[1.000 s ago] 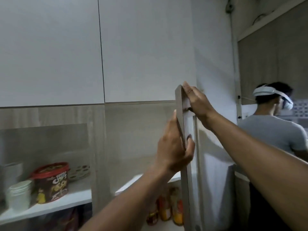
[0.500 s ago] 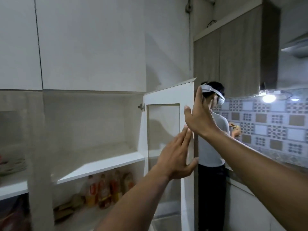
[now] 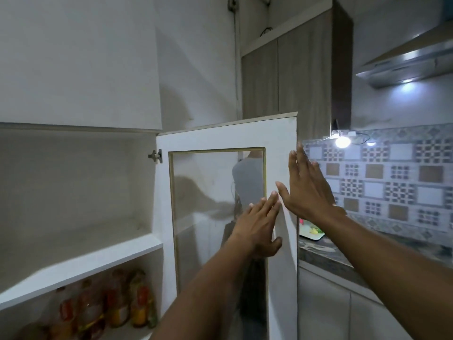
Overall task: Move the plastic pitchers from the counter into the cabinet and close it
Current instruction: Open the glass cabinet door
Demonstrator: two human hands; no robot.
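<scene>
Kitchen cabinet door [image 3: 228,141] stands open, left hand [image 3: 257,227] and right hand [image 3: 306,190] both flat-open against it, gripping nothing.

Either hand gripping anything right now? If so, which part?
Nothing held. Left hand and right hand are open, fingers spread, flat by the free edge of the cabinet door.

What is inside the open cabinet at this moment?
The upper shelf looks bare where visible, with no pitchers on it. Below it stand several bottles with orange and red labels. The left end of both shelves is out of frame, and the cabinet door hides nothing inside.
</scene>
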